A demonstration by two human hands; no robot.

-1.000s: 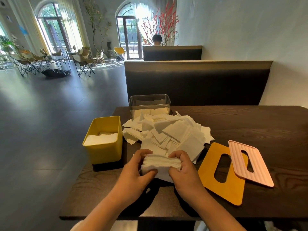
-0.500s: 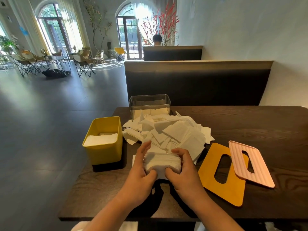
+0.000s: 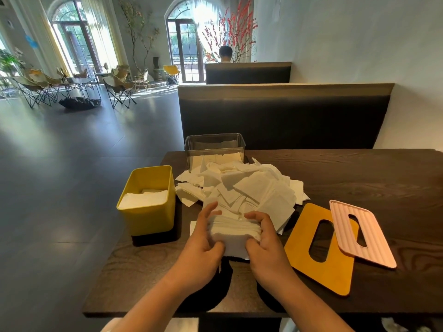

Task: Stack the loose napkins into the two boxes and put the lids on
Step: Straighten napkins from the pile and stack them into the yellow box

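Fingers [image 3: 209,213] of left hand [image 3: 199,250] and fingers [image 3: 261,218] of right hand [image 3: 268,256]: curled round opposite edges of a thick napkin stack [image 3: 233,232], grasping it from both sides. Stack located at near edge of loose pile [image 3: 249,188], over the counter [image 3: 359,178], between yellow box [image 3: 148,220] on the left and orange lid [image 3: 303,267] on the right. Resting on counter or lifted: impossible to tell.

Probable step: squaring the stack before transfer to a box. Task judged well short of done, with large pile unsorted and both lids off.

Hazards:

1. Splaying. Cause: soft, thin sheets under uneven squeeze. Result: middle sheets bowing out and sliding free. Apply even pressure on both edges; support from below during lift.
2. Snagging on rim. Cause: yellow box already partly filled, opening apparently close to stack width. Result: outer sheets folding over or catching. Lower level, not tilted.
3. Disturbing the pile. Cause: stack touching or just beside overhanging sheets. Result: loose napkins dragged along, possibly off the counter.
4. Overfilling. Cause: too much in one box. Result: lid not seating. Share load with clear box [image 3: 215,144], behind pile, holding few napkins.
5. Lid mix-up. Cause: pink lid [image 3: 374,240] overlapping orange lid. Check fit before closing.
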